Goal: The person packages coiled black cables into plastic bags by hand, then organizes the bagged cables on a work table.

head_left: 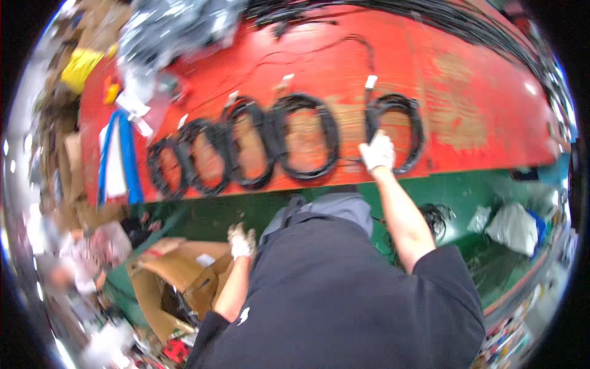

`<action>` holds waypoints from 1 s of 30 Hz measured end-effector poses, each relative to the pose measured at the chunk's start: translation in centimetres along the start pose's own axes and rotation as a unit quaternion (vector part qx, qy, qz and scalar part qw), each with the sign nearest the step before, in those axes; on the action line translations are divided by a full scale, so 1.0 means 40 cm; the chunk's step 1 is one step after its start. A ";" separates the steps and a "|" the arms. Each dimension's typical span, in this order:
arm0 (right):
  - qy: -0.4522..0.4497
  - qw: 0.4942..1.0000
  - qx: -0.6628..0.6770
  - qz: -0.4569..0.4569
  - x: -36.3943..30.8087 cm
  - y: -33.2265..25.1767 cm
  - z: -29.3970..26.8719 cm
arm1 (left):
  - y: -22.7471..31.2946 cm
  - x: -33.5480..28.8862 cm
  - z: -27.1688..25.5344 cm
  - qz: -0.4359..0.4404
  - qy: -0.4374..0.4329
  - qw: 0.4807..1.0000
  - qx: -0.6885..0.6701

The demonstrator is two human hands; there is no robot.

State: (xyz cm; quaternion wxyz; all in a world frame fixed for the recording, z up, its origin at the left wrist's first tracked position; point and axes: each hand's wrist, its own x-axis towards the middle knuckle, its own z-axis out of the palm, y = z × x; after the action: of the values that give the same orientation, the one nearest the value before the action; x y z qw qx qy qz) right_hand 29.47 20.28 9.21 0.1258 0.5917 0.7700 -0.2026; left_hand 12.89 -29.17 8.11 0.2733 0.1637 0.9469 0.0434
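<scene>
Several coils of black cable lie in a row along the near side of a red table. My right hand (378, 152), in a white glove, is closed on the lower left side of the rightmost cable coil (418, 126). That coil rests on the tabletop, with a white tag (370, 82) at its upper left. Just left of it lies another cable coil (332, 132), apart from my hand. My left hand (241, 242), also in a white glove, hangs below the table edge beside a cardboard box (147, 289). Its fingers are spread and it holds nothing.
Long black cables (424, 21) stretch along the far edge of the red table (458, 117). Clear plastic bags (178, 37) are heaped at the far left, with blue strips (126, 160) nearer. A white bag (513, 227) and loose black cable (435, 221) lie low on the right.
</scene>
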 end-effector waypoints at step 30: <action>0.143 0.989 0.037 0.034 0.568 -0.174 -0.232 | 0.010 0.041 -0.242 -0.082 0.074 0.979 -0.170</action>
State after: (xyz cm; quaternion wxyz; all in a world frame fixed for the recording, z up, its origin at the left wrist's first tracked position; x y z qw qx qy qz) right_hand 17.09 42.59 8.70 -0.0002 0.6447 0.7515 -0.1399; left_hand 6.54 -28.17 15.54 0.2286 0.0326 0.9536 0.1935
